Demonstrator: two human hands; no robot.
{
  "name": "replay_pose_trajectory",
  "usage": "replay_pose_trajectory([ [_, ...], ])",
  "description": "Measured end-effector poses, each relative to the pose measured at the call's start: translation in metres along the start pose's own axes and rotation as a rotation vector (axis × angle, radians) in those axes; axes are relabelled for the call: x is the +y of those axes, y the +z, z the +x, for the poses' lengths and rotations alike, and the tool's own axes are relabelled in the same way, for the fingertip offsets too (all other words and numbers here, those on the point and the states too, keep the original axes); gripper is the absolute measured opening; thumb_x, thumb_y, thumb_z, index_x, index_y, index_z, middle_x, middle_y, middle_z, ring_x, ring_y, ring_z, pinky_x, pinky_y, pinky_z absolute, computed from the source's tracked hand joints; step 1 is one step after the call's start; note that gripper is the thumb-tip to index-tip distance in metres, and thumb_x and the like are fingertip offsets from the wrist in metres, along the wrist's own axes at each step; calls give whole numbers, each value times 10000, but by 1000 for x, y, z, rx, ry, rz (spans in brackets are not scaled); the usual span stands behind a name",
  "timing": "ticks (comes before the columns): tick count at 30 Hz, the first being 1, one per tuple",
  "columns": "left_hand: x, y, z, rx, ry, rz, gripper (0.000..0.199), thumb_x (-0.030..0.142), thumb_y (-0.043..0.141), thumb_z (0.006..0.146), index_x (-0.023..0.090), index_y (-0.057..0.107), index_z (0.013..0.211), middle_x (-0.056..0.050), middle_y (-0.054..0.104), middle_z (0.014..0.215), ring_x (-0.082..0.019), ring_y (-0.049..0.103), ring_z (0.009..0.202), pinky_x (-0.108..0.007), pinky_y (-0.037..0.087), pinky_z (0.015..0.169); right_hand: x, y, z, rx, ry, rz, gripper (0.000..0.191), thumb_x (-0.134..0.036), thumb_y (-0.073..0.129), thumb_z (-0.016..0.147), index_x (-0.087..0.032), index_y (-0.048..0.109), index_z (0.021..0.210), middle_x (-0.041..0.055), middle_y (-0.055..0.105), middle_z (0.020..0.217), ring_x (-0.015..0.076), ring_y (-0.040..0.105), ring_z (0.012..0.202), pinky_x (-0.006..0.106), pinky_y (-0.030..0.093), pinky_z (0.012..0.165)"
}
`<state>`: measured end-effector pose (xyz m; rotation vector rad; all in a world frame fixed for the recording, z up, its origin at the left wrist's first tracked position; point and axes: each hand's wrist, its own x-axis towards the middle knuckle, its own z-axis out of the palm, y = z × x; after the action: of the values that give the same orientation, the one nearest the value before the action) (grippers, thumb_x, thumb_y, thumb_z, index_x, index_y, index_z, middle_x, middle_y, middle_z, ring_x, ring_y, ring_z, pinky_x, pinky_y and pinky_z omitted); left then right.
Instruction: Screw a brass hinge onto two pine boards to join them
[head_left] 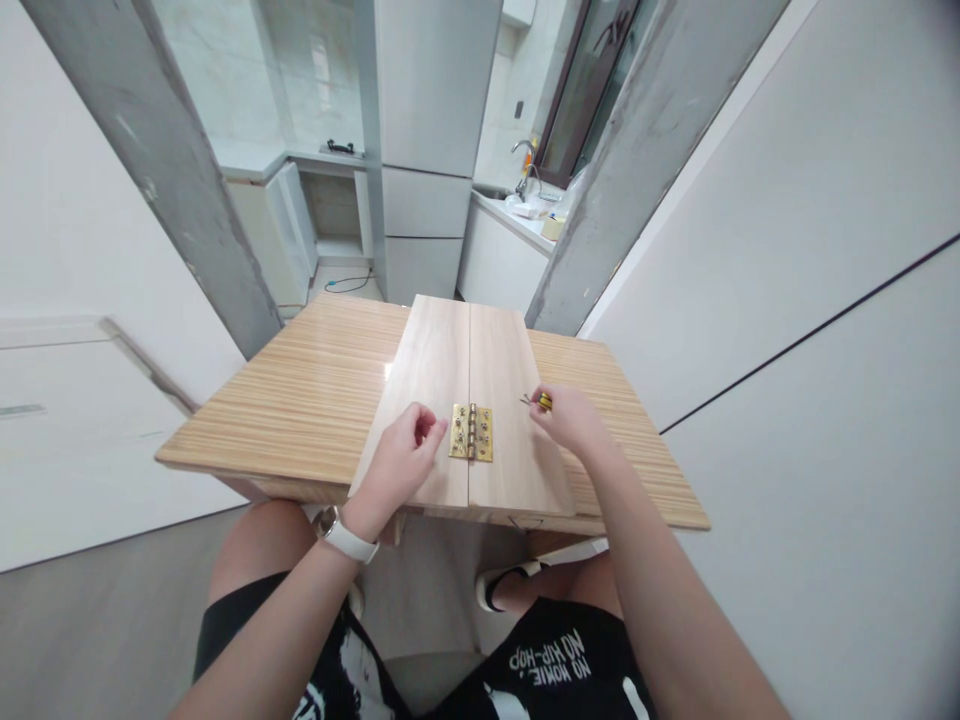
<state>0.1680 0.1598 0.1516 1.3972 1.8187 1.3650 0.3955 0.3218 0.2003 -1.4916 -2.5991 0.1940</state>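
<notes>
A brass butt hinge (472, 433) lies unfolded across the seam between two pale wooden boards, the left board (429, 350) and the right board (501, 350). Several screws show in its holes, some seeming to stand up. Just left of the hinge, my left hand (409, 445) has its fingers curled and thumb and forefinger together; whatever is between them cannot be made out. My right hand (566, 415) is closed above the right board, holding a small yellow-and-black screwdriver (545, 401), its handle mostly hidden. Thin metal pieces (526, 399) stick out by the fingertips.
The boards lie on a wood-grain table (322, 370), their near ends by its front edge. White panels flank the table on both sides. Beyond stand a grey fridge (431, 120) and a counter with a sink tap (523, 165). My knees are under the near edge.
</notes>
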Motion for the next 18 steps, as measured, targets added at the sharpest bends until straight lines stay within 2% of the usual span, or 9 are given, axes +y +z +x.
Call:
replay_pose_trajectory([
  [2, -7, -4, 0, 15, -10, -10, 233, 407, 590, 1005, 205, 584, 888, -1, 629, 812, -177, 584, 746, -315, 427, 704, 18, 0, 25, -62, -1, -21, 155, -181, 630, 909, -175, 772, 971, 109, 797, 968, 203, 675, 866, 284, 401, 721],
  [5, -13, -2, -2, 4, 7, -7, 217, 399, 597, 999, 207, 587, 900, 2, 626, 803, -176, 584, 735, -316, 430, 697, 27, 5, 50, -136, -4, -54, 152, -147, 655, 871, -163, 783, 951, 119, 797, 955, 203, 664, 843, 284, 378, 684],
  [9, -13, 2, -4, -8, 30, 12, 198, 383, 599, 996, 208, 590, 902, 5, 617, 784, -173, 579, 722, -314, 429, 687, 23, 11, 63, -201, -14, -64, 100, -157, 696, 842, -159, 780, 895, 113, 790, 922, 193, 652, 804, 283, 359, 651],
  [12, -12, 2, -5, -10, 40, 16, 193, 376, 593, 997, 208, 595, 902, 1, 626, 787, -173, 586, 723, -310, 434, 685, 21, 4, 63, -211, -12, -35, 76, -226, 728, 857, -165, 768, 877, 94, 777, 875, 180, 641, 766, 278, 365, 642],
  [14, -12, 1, -5, -7, 42, 22, 194, 376, 590, 998, 209, 598, 900, -3, 633, 790, -174, 589, 722, -309, 433, 683, 21, -7, 57, -175, -9, -9, 156, -316, 715, 902, -165, 752, 910, 95, 770, 891, 183, 637, 774, 283, 379, 656],
  [16, -12, 0, -5, -6, 41, 21, 198, 382, 586, 1000, 210, 600, 903, -6, 638, 792, -176, 594, 726, -309, 435, 686, 21, -22, 46, -82, -9, 45, 286, -442, 628, 979, -171, 720, 986, 97, 757, 943, 190, 633, 813, 292, 392, 680],
  [17, -12, 0, -5, -6, 41, 19, 200, 386, 585, 1000, 210, 601, 907, -7, 640, 794, -178, 598, 730, -309, 436, 689, 20, -29, 39, -14, -15, 93, 351, -508, 556, 1015, -186, 695, 1016, 83, 743, 949, 188, 624, 822, 293, 397, 687],
  [18, -13, 0, -5, -7, 40, 15, 199, 389, 585, 1000, 211, 602, 913, -8, 644, 798, -179, 601, 734, -309, 439, 692, 18, -36, 31, 118, -16, 262, 378, -548, 535, 1017, -197, 674, 989, 60, 715, 881, 184, 602, 778, 294, 390, 665],
])
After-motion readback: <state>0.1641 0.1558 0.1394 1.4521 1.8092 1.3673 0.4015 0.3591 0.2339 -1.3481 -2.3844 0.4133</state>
